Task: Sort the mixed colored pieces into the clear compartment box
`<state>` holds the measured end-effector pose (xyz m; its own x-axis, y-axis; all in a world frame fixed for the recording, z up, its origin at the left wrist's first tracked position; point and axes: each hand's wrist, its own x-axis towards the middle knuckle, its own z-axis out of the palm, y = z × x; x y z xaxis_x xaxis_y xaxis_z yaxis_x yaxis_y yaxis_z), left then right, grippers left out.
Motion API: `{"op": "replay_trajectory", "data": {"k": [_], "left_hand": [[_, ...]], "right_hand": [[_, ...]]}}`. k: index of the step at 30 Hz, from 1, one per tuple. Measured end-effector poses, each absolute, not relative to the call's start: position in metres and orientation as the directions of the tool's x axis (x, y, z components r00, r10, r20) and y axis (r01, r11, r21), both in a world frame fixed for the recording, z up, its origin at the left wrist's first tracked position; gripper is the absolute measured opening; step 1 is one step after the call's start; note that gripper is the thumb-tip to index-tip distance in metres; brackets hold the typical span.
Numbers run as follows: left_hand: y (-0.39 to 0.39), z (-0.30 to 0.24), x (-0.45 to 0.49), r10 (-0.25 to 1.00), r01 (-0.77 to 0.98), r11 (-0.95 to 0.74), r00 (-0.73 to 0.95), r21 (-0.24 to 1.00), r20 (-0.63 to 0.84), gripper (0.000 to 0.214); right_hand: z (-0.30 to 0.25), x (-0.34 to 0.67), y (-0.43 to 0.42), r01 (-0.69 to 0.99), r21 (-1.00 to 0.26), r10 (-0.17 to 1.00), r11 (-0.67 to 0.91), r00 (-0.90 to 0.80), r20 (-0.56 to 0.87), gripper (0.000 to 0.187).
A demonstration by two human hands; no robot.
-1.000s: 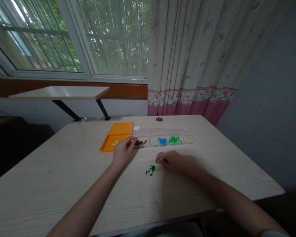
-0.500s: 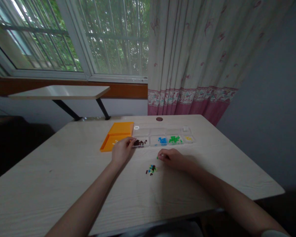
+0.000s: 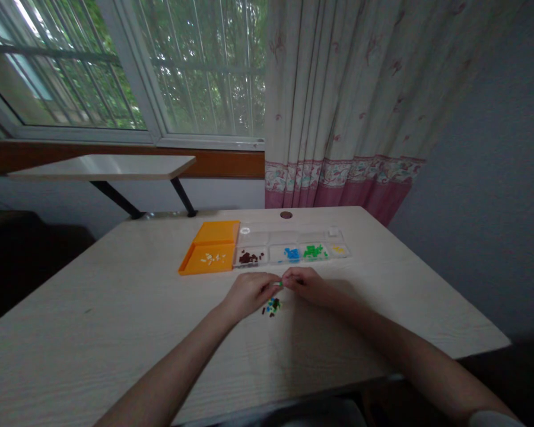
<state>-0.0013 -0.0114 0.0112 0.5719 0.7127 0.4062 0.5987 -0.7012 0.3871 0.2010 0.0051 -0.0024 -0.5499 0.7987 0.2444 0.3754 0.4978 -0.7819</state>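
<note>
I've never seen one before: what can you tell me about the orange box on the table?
The orange box lies open on the table, two halves, one behind the other, seemingly plastic. The near half is shallow, with a raised rim and scattered small white pieces inside. A clear tray sits close along its right side. Neither the left hand nor the right hand touches it.

Between our left hand (image 3: pixel 248 293) and right hand (image 3: pixel 310 286) we catch only a speck of a green piece (image 3: pixel 280 284), too small to tell its shape. Both forearms (image 3: pixel 178 366) run off the bottom edge; window (image 3: pixel 204 71) and curtain (image 3: pixel 338 89) off the top.
</note>
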Motion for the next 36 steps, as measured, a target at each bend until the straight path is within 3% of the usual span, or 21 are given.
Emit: {"op": "replay_trajectory", "data": {"k": [4, 10, 18, 27, 36], "left_hand": [[-0.011, 0.012, -0.002, 0.716, 0.605, -0.697, 0.57, 0.385, 0.402, 0.018], [-0.011, 0.013, -0.002, 0.751, 0.618, -0.659, 0.507, 0.429, 0.422, 0.021], [-0.011, 0.013, -0.001, 0.759, 0.615, -0.651, 0.512, 0.444, 0.403, 0.022], [-0.01, 0.016, -0.003, 0.762, 0.639, -0.647, 0.54, 0.416, 0.356, 0.024], [-0.005, 0.019, -0.013, 0.671, 0.552, -0.703, 0.723, 0.449, 0.161, 0.018]], "right_hand": [[0.001, 0.2, 0.003, 0.387, -0.759, 0.799, 0.523, -0.533, 0.279, 0.023], [0.001, 0.2, 0.0, 0.542, -0.595, 0.804, 0.594, -0.43, 0.411, 0.017], [-0.001, 0.198, 0.0, 0.606, -0.453, 0.751, 0.654, -0.448, 0.485, 0.013], [0.001, 0.199, -0.001, 0.598, -0.425, 0.721, 0.68, -0.442, 0.533, 0.013], [0.01, 0.211, 0.008, 0.602, -0.487, 0.713, 0.633, -0.206, 0.671, 0.018]]}}
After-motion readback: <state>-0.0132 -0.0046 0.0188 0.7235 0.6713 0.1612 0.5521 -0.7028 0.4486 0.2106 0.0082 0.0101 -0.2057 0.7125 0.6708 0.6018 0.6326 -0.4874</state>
